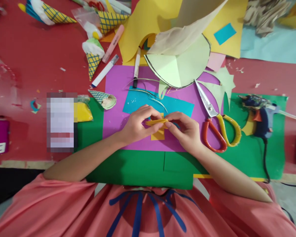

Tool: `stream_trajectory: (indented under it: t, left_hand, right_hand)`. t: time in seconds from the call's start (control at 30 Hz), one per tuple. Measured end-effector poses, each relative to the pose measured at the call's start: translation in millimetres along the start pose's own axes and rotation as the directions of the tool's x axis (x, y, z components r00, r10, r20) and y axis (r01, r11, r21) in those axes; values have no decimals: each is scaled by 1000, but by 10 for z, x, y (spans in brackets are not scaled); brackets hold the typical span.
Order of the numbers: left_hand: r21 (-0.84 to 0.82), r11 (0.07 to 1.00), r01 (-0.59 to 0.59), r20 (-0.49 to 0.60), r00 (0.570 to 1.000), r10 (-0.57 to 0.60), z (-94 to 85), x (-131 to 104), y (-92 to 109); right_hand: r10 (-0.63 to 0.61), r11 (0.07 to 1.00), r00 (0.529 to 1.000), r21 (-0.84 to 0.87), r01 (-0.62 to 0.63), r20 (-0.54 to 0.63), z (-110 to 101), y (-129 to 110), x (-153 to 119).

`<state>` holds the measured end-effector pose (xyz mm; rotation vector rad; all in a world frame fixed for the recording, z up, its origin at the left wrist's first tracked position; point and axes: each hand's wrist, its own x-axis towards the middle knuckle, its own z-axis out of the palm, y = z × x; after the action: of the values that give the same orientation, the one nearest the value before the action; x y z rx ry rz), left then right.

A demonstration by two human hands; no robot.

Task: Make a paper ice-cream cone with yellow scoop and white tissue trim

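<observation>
Between my two hands is a small folded piece of yellow-orange paper (155, 122). My left hand (141, 122) pinches its left part with thumb and fingers, and my right hand (184, 128) pinches its right end. Just beneath, an orange paper strip (158, 134) lies on a purple sheet (118, 131). A blue paper piece (181, 107) with thin offcuts on it is right behind my fingers. To the right of my right hand lie scissors (210, 112) with one red and one yellow handle, blades spread and pointing away.
A glue gun (263, 121) rests on the green sheet (138, 168) at right. Behind stand a pale green paper disc (185, 65), a marker (137, 67) and a yellow sheet (135, 23). Small paper cones (93, 64) and pens (105, 70) lie at back left.
</observation>
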<state>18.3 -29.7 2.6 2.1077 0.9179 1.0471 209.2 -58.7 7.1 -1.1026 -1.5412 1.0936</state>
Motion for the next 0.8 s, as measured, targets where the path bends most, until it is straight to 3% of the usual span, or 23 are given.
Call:
stream_trajectory:
  t: [0.13,0.33,0.57,0.8]
  left_hand:
    - [-18,1000,13,0,1000,-13,8,2,1]
    - [-12,999,34,13,999,-34,18,1,16]
    - [17,1000,12,41,999,-13,37,18,18]
    - [47,999,-4,84,996,0,44,19,15]
  right_hand:
    - [20,999,1000,-48,-19,4,2,-22,14]
    - [-54,986,999,-158,53,0,7,-21,14]
    - [-80,995,997,-55,81,16,-6,-25,46]
    - [118,992,993,38,-118,17,21,-41,52]
